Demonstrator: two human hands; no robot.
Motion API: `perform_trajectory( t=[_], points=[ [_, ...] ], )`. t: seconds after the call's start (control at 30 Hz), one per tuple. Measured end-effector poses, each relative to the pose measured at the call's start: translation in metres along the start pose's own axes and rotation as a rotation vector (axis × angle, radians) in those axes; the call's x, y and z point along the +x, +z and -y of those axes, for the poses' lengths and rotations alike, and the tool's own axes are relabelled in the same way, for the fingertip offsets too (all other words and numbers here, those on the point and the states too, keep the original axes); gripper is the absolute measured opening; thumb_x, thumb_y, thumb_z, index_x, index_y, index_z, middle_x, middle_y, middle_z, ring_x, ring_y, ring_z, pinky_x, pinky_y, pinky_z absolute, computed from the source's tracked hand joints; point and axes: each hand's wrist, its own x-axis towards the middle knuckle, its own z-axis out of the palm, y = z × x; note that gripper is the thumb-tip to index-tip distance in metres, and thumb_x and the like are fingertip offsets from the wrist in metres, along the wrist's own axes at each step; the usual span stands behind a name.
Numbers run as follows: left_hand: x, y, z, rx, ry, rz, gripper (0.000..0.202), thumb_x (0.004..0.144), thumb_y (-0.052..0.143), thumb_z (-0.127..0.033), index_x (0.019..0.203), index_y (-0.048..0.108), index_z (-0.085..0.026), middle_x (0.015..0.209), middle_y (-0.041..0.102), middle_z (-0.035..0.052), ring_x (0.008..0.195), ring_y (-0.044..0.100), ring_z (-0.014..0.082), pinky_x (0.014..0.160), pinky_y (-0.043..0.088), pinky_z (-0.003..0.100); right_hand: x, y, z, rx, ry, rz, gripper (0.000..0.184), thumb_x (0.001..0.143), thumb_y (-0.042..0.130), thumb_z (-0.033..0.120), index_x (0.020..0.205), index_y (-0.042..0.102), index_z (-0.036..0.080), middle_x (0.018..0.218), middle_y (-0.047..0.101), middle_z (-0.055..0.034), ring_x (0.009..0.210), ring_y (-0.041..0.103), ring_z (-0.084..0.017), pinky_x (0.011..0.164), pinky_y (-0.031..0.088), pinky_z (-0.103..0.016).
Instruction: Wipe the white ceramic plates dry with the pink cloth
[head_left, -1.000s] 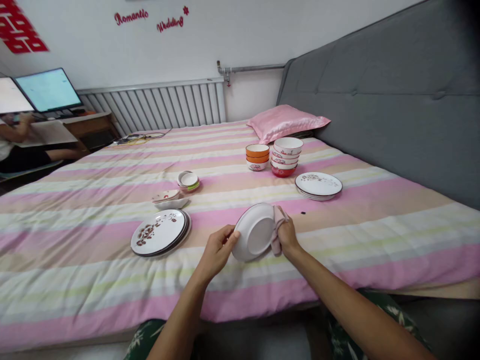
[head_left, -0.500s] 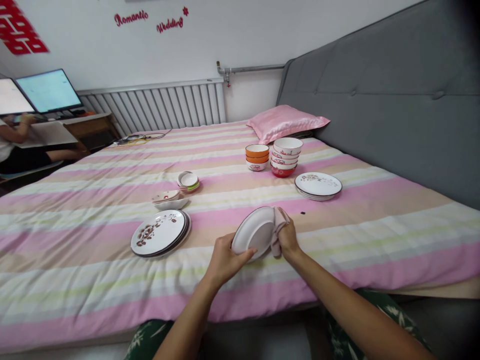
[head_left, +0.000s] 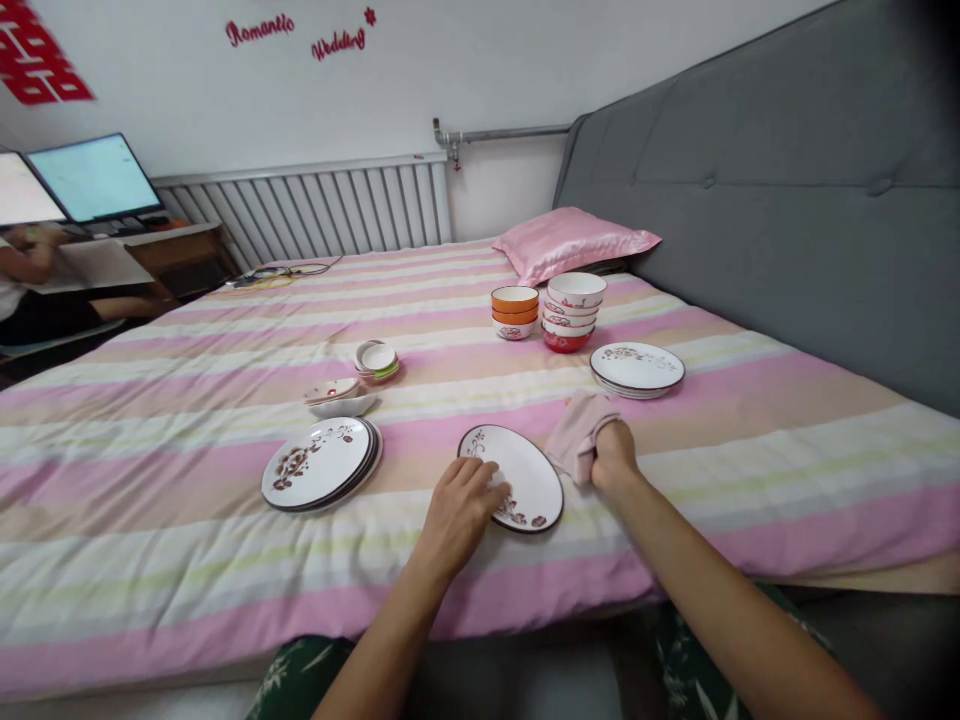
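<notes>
One plate (head_left: 531,470) lies partly beneath the loosely parted left fingers (head_left: 466,477); right fingers (head_left: 611,445) clutch a cloth (head_left: 576,438).

A pale radiator (head_left: 307,205) lines the white wall (head_left: 480,65) beyond a striped bed (head_left: 187,560) with a grey headboard (head_left: 772,195).

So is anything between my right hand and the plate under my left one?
Yes: the pink cloth in your right hand spreads between that hand and the plate. Nothing else visible stands there. I can't tell whether the cloth touches the rim.
</notes>
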Motion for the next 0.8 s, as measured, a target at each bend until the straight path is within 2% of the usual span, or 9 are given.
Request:
perform_trajectory(
  t=[0.2, 0.3, 0.4, 0.47, 0.53, 0.63, 0.67, 0.73, 0.8],
  points=[
    [-0.005, 0.009, 0.008, -0.068, -0.124, 0.146, 0.030, 0.079, 0.054, -0.009, 0.102, 0.064, -0.026, 0.117, 0.055, 0.0087, 0.108, 0.049, 0.0229, 0.088, 0.042, 0.038, -0.004, -0.001, 0.006, 0.020, -0.142, 0.044, 0.030, 0.074, 0.054, 0.042, 0.085, 0.063, 0.016, 0.079, 0.068, -0.0028, 0.074, 0.061, -0.013, 0.059, 0.049, -0.022],
    [-0.007, 0.004, 0.012, -0.116, -0.192, 0.254, 0.047, 0.069, 0.060, -0.006, 0.113, 0.059, -0.023, 0.128, 0.048, 0.0121, 0.116, 0.045, 0.0271, 0.094, 0.039, 0.042, -0.005, -0.002, 0.016, -0.027, -0.335, 0.049, 0.033, 0.080, 0.049, 0.041, 0.098, 0.062, 0.017, 0.091, 0.067, -0.0055, 0.085, 0.061, -0.016, 0.071, 0.049, -0.028],
    [-0.014, -0.001, 0.019, -0.182, -0.319, 0.327, 0.072, 0.063, 0.067, -0.016, 0.131, 0.041, -0.017, 0.138, 0.035, 0.0182, 0.126, 0.034, 0.0314, 0.100, 0.033, 0.046, -0.009, -0.003, 0.023, -0.178, -0.571, 0.123, 0.037, 0.087, 0.039, 0.042, 0.110, 0.059, 0.021, 0.108, 0.063, -0.0062, 0.100, 0.057, -0.018, 0.088, 0.044, -0.035],
    [-0.019, -0.003, 0.024, -0.235, -0.401, 0.404, 0.094, 0.058, 0.073, -0.028, 0.138, 0.025, -0.012, 0.143, 0.025, 0.0222, 0.131, 0.025, 0.0337, 0.103, 0.030, 0.047, -0.017, -0.002, 0.023, -0.336, -0.703, 0.295, 0.040, 0.089, 0.034, 0.045, 0.115, 0.056, 0.023, 0.123, 0.056, -0.0067, 0.114, 0.049, -0.020, 0.098, 0.036, -0.040],
    [-0.024, -0.003, 0.027, -0.277, -0.441, 0.480, 0.111, 0.052, 0.076, -0.039, 0.140, 0.016, -0.010, 0.144, 0.019, 0.0246, 0.133, 0.019, 0.0353, 0.104, 0.027, 0.049, -0.029, 0.001, 0.018, -0.540, -0.782, 0.563, 0.042, 0.088, 0.035, 0.047, 0.120, 0.053, 0.025, 0.133, 0.047, -0.0061, 0.125, 0.038, -0.022, 0.105, 0.027, -0.045],
    [-0.030, 0.000, 0.031, -0.291, -0.426, 0.526, 0.116, 0.051, 0.075, -0.050, 0.140, 0.013, -0.008, 0.144, 0.016, 0.0267, 0.133, 0.016, 0.0361, 0.106, 0.023, 0.050, -0.048, 0.004, 0.009, -0.913, -0.703, 1.065, 0.048, 0.079, 0.051, 0.052, 0.121, 0.054, 0.028, 0.130, 0.051, -0.0058, 0.127, 0.036, -0.026, 0.105, 0.024, -0.048],
    [-0.031, 0.002, 0.032, -0.286, -0.416, 0.524, 0.116, 0.051, 0.074, -0.051, 0.140, 0.014, -0.007, 0.144, 0.017, 0.0273, 0.133, 0.017, 0.0363, 0.106, 0.023, 0.050, -0.054, 0.005, 0.008, -0.998, -0.669, 1.167, 0.052, 0.075, 0.055, 0.054, 0.120, 0.055, 0.028, 0.130, 0.051, -0.0062, 0.126, 0.037, -0.026, 0.105, 0.024, -0.048],
    [-0.032, 0.003, 0.033, -0.273, -0.395, 0.514, 0.116, 0.051, 0.074, -0.053, 0.140, 0.015, -0.008, 0.143, 0.019, 0.0271, 0.132, 0.019, 0.0362, 0.106, 0.024, 0.050, -0.061, 0.005, 0.010, -1.081, -0.627, 1.254, 0.054, 0.072, 0.058, 0.055, 0.119, 0.056, 0.026, 0.133, 0.048, -0.0076, 0.125, 0.039, -0.027, 0.105, 0.025, -0.046],
    [-0.032, 0.004, 0.033, -0.262, -0.384, 0.513, 0.115, 0.051, 0.074, -0.053, 0.140, 0.016, -0.008, 0.143, 0.021, 0.0265, 0.132, 0.020, 0.0361, 0.105, 0.025, 0.050, -0.065, 0.005, 0.014, -1.079, -0.612, 1.239, 0.048, 0.077, 0.054, 0.052, 0.117, 0.057, 0.025, 0.132, 0.048, -0.0080, 0.124, 0.041, -0.026, 0.105, 0.027, -0.045]
  ],
)
